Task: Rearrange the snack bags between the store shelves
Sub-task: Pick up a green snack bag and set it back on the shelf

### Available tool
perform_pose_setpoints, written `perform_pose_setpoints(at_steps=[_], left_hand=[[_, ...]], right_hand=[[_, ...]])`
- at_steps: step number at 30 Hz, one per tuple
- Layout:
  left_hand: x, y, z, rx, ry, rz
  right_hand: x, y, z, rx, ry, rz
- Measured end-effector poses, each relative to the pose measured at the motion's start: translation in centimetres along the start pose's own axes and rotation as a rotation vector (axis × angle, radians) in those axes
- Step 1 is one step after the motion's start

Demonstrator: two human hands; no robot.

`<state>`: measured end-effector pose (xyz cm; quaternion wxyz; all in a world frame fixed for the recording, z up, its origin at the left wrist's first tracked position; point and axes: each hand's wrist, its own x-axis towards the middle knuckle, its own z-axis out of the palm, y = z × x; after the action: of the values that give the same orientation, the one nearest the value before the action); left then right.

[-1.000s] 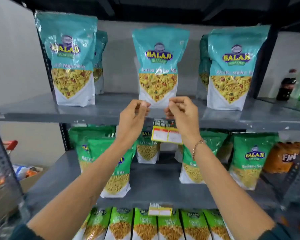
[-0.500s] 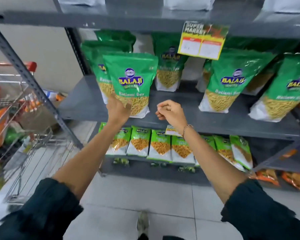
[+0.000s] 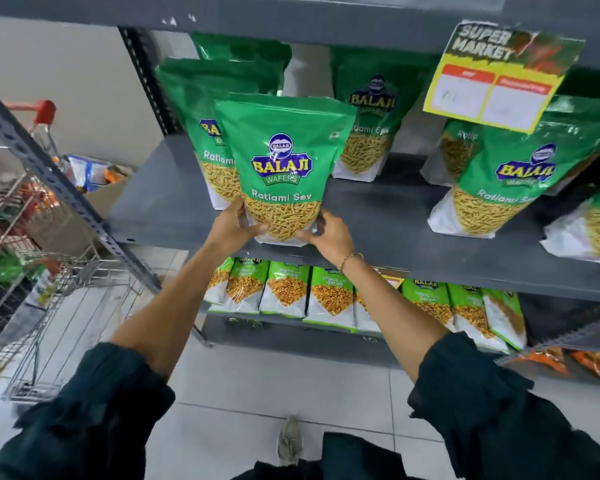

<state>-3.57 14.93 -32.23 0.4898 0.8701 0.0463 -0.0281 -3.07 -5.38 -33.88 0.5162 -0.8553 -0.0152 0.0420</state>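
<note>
A green Ratlami Sev bag [image 3: 282,161] stands upright at the front of the grey middle shelf [image 3: 160,209]. My left hand [image 3: 231,225] grips its lower left corner and my right hand [image 3: 329,233] grips its lower right corner. A second bag of the same kind [image 3: 194,109] stands right behind it. More green Ratlami Sev bags stand further along the shelf, one at the back [image 3: 371,133] and one to the right [image 3: 496,181].
A yellow price tag [image 3: 496,77] hangs from the shelf above. Small green snack bags [image 3: 284,289] line the lower shelf. A wire shopping cart [image 3: 45,258] with goods stands at the left, beside a slanted shelf upright [image 3: 66,188]. White tiled floor lies below.
My hands dropped from the price tag on the upper shelf's edge to the middle shelf, and both have closed on the bottom corners of the front green bag. The view tilted down.
</note>
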Motion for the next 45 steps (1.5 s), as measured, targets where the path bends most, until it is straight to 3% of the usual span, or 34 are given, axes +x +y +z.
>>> perform_pose_setpoints(at_steps=[8, 15, 38, 45], left_hand=[[0.3, 1.9, 3.8, -0.153, -0.011, 0.097], [4.0, 6.4, 9.3, -0.094, -0.032, 0.143], [5.5, 7.6, 12.6, -0.079, -0.085, 0.110], [4.1, 8.5, 11.7, 0.076, -0.150, 0.053]], right_hand=[[-0.4, 1.6, -4.1, 0.089, 0.141, -0.013], [1.0, 3.3, -10.8, 0.158, 0.228, 0.040], [3.7, 6.0, -12.9, 0.138, 0.136, 0.063], [2.7, 5.1, -13.0, 0.016, 0.097, 0.090]])
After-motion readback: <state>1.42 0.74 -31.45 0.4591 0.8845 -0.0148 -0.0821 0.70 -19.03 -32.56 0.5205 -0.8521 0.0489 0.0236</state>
